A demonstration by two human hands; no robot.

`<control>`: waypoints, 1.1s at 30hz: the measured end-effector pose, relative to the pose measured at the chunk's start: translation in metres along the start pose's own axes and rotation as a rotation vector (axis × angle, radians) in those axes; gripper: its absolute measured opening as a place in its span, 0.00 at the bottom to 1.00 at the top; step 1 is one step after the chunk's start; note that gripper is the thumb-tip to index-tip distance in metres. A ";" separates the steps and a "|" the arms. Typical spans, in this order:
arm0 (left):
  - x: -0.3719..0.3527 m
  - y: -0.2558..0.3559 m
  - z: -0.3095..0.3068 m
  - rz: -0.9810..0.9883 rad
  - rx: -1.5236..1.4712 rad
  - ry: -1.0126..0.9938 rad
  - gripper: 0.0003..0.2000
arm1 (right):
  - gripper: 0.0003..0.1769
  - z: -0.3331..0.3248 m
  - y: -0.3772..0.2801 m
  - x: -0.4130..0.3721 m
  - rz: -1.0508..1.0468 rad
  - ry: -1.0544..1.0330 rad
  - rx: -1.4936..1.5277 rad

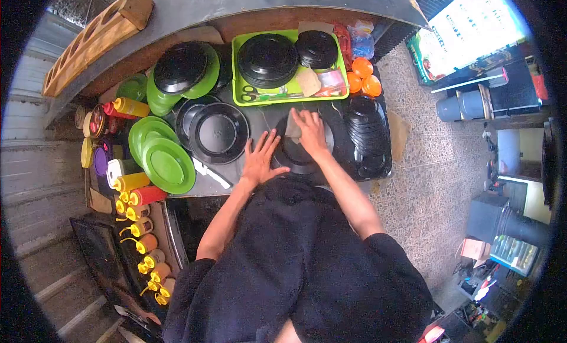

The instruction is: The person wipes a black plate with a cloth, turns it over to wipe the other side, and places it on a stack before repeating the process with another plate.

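A black plate (298, 161) lies in front of me on the table. My left hand (260, 160) is open, its fingers spread over the plate's left rim. My right hand (312, 133) presses a small beige cloth or paper piece (292, 129) against the far part of the plate, its palm hiding some of the piece. To the left, another black plate (215, 133) overlaps a second one. A knife with a white handle (211, 173) lies between green plates (168, 166) and my left forearm. Overlapping black dishes (367, 136) line the table's right side.
A lime-green tray (236, 77) at the back holds stacked black plates (267, 59), scissors and another beige piece. Orange lids (363, 75) sit right of it. Sauce bottles (142, 228) run down the left edge. A wooden rack (97, 39) stands upper left.
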State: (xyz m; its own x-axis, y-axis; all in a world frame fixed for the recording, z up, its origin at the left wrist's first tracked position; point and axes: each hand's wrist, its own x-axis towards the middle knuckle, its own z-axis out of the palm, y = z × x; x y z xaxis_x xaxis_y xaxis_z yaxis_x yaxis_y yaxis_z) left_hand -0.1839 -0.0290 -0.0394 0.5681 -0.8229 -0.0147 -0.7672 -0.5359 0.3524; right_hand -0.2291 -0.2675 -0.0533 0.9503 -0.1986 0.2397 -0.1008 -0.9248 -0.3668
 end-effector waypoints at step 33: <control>0.005 -0.001 0.011 -0.073 -0.272 -0.034 0.63 | 0.51 -0.024 0.015 -0.030 0.144 0.032 0.029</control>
State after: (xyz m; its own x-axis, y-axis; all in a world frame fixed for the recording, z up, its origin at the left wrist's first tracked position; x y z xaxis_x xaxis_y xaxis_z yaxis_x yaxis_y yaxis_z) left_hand -0.1835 -0.0352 -0.0499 0.6050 -0.7923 -0.0793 -0.6136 -0.5274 0.5877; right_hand -0.2659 -0.2829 -0.0444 0.9168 -0.3389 0.2111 -0.2259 -0.8763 -0.4255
